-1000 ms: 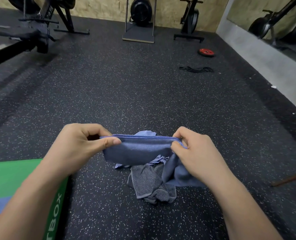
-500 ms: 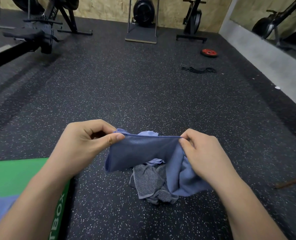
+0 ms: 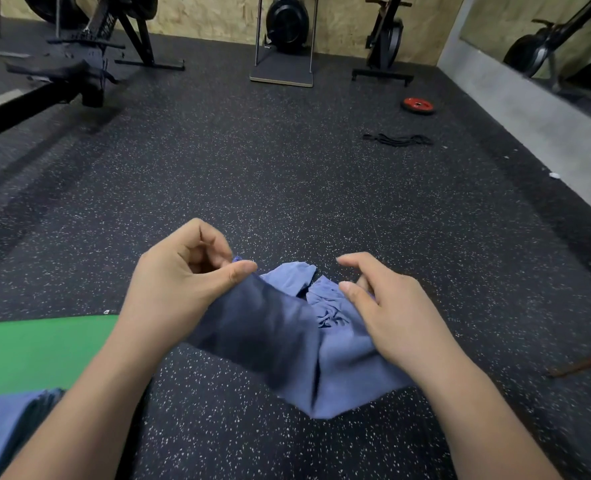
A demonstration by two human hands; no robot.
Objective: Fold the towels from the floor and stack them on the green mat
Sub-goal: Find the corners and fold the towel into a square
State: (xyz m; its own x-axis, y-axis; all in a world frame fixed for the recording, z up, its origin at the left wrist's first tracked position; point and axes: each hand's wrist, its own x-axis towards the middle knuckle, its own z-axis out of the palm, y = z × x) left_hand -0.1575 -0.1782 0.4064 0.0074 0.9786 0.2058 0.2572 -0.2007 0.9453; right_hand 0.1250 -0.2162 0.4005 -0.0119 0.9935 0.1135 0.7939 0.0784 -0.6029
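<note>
Saw a plain periwinkle-blue towel (image 3: 349,372), unpatterned, darkened to navy across its shaded left fold. Noted a crumpled towel (image 3: 289,277) of the same pale blue behind it on the floor (image 3: 287,188), itself black rubber flecked all over with small white and grey specks. Marked a solid bright green mat (image 3: 38,348) at the left, with folded towels (image 3: 7,424) of muted blue on it. Found a red weight plate (image 3: 417,105) with a dark rim, a black band (image 3: 398,139), black machines (image 3: 287,20), a mottled tan board wall (image 3: 218,15) and a plain grey ledge (image 3: 529,133).
</note>
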